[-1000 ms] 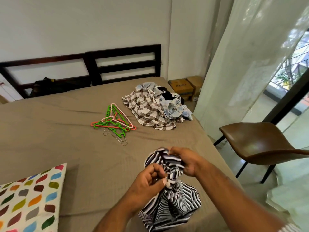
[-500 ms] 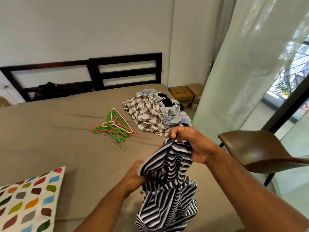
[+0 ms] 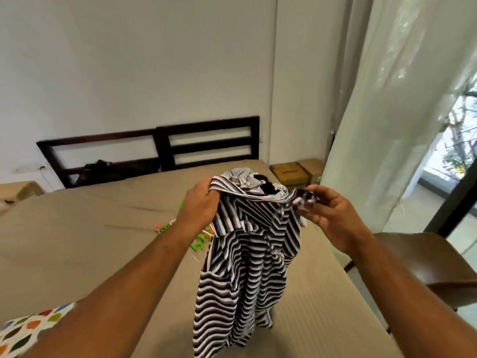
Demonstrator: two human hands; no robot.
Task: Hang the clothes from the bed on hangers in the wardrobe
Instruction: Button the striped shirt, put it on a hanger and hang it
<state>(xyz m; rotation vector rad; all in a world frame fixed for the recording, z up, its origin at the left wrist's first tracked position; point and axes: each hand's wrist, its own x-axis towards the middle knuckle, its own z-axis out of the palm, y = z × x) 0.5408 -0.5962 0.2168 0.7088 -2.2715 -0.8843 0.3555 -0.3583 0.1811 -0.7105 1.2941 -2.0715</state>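
Two hands (image 3: 200,206) (image 3: 333,218) pinch a limp striped shirt (image 3: 245,267).

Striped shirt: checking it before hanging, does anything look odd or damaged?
The striped shirt hangs crumpled and twisted from the left hand and right hand, not spread flat; no tear or stain shows.

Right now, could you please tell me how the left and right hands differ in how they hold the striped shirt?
The left hand bunches the edge of the shirt in a fist, its back to the camera; the right hand pinches it with thumb and fingers, palm partly showing. Both hold the top edge, with the shirt hanging over the bed.
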